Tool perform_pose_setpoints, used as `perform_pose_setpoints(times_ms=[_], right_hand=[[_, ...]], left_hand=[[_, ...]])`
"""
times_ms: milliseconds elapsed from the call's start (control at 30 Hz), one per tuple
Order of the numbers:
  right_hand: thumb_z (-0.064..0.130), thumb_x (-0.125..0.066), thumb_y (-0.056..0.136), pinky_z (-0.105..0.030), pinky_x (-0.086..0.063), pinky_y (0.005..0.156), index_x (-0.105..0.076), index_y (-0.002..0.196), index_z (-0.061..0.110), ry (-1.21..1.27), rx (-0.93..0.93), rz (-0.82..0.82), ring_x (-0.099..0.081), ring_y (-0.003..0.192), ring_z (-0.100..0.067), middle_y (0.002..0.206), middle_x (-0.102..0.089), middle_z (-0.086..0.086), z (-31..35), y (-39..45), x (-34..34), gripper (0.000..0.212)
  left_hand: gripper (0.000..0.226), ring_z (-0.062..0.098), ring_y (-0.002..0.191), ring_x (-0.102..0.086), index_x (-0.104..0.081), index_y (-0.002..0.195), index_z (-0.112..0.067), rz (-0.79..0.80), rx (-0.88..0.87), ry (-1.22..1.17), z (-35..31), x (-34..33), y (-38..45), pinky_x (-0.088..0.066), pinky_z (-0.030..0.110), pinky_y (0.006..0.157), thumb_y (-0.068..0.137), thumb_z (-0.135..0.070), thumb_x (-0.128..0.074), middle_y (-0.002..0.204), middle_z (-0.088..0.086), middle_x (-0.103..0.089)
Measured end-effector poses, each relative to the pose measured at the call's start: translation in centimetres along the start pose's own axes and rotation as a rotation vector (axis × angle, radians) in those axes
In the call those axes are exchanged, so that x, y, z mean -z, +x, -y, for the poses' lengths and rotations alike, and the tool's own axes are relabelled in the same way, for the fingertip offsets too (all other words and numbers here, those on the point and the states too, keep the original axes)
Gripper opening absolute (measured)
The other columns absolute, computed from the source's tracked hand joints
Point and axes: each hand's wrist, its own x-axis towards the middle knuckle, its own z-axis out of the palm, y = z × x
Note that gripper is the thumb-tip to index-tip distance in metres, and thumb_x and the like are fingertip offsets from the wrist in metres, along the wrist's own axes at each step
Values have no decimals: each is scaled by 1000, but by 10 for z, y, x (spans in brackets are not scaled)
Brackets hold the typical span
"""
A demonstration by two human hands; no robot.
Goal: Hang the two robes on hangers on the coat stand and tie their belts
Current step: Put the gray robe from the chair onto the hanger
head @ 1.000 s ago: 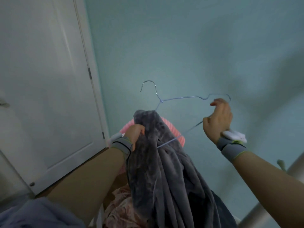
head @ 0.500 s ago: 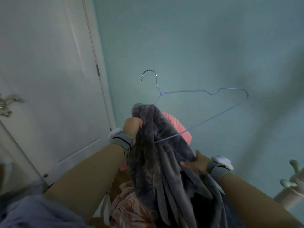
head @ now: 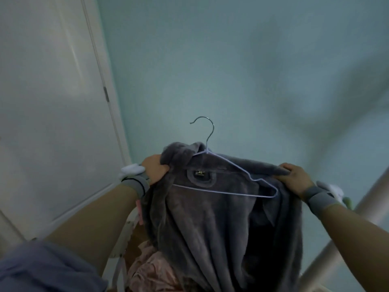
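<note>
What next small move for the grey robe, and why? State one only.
Probably pull the right hand outward to draw the grey robe over the hanger; its right end lies bare, while the left hand grips the other shoulder.

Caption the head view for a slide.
Both hands spread a grey robe over a wire hanger.

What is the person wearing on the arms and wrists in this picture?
Both forearms are bare. The left wrist carries a grey fabric wristband with a thin dark line and a white piece. The right wrist has a similar grey wristband with a white piece.
</note>
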Motion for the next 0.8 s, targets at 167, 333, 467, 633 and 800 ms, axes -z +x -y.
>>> perform_pose_setpoints(times_ms=[167, 333, 467, 633, 800], right_hand=[[24, -68, 81, -27, -36, 68, -53, 61, 22, -258, 37, -61, -61, 85, -24, 74, -59, -11, 14, -4, 23, 25], [32, -58, 85, -28, -37, 67, -48, 61, 20, -376, 36, -92, -63, 92, -33, 85, -64, -15, 44, -17, 25, 29], [37, -59, 86, -26, -48, 65, -61, 74, 16, -198, 27, 348, -61, 76, -25, 80, -63, -9, 77, -28, 11, 25], [47, -61, 82, -36, -39, 103, -41, 134, 20, -292, 203, 38, -47, 126, -28, 135, -50, -9, 86, -25, 6, 62], [46, -49, 90, -31, -38, 76, -55, 108, 16, -327, 134, -14, -58, 108, -33, 117, -64, -16, 83, -36, 17, 36]], left_hand=[[46, 35, 116, -56, -58, 120, -7, -63, -83, 206, -10, -9, -1, -41, 33, 92, 91, -35, -38, 126, 19, -61], [33, 35, 108, -59, -58, 118, -8, -224, -107, 169, -18, -21, 0, -42, 35, 87, 96, -24, -39, 119, 18, -64], [35, 38, 107, -58, -60, 99, -11, -254, 74, 71, -28, -25, 9, -41, 35, 87, 90, -24, -29, 117, 18, -64], [20, 41, 92, -56, -52, 66, -7, -192, 192, -253, -59, -22, 7, -36, 31, 71, 82, -13, -40, 107, 26, -66], [17, 40, 101, -59, -61, 76, -3, -99, 69, -365, -99, -7, -9, -46, 39, 80, 81, -8, -45, 110, 26, -65]])
